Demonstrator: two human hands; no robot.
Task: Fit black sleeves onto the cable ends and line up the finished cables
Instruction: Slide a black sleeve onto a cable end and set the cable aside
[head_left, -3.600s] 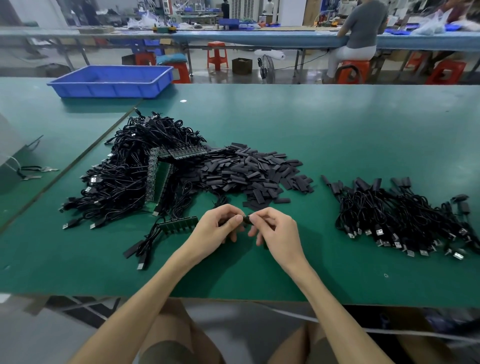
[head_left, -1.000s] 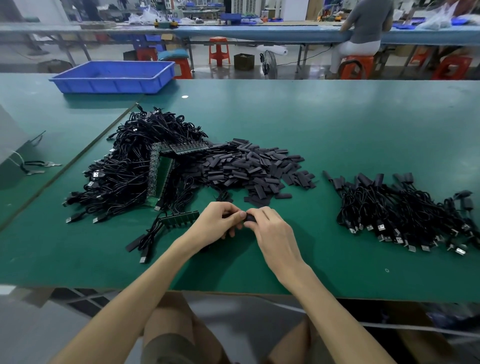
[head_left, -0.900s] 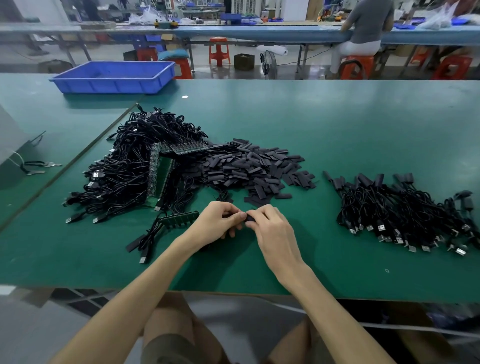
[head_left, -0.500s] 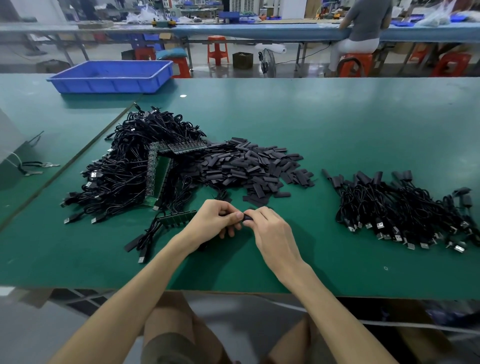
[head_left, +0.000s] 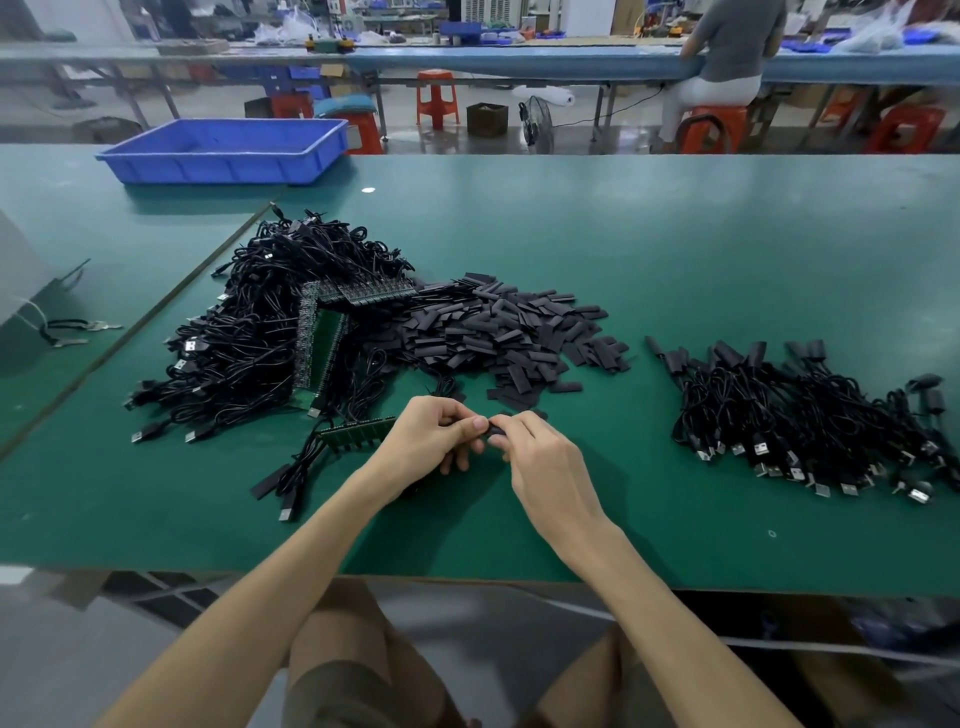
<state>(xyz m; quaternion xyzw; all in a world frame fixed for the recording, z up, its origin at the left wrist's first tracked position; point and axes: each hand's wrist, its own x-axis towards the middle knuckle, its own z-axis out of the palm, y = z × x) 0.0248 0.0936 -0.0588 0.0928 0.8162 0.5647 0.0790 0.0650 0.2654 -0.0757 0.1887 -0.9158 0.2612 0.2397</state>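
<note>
My left hand (head_left: 434, 441) and my right hand (head_left: 540, 462) meet near the table's front middle, fingertips together. Between them sits a small black sleeve (head_left: 494, 429); my right fingers pinch it, and my left fingers curl round the cable end that it goes on, mostly hidden. Behind my hands lies a heap of loose black sleeves (head_left: 498, 332). A big tangle of black cables (head_left: 260, 332) with green circuit strips (head_left: 322, 348) lies to the left. Sleeved cables (head_left: 800, 415) lie side by side at the right.
A short green strip with cables (head_left: 358, 431) lies just left of my left hand. A blue tray (head_left: 223, 150) stands at the back left. Keys on a cord (head_left: 72, 332) lie at the far left. A person sits at the bench beyond (head_left: 727, 57).
Both hands stay joined at the same spot on the table. The fingers have shifted only slightly around the sleeve, and the view has tilted a little.
</note>
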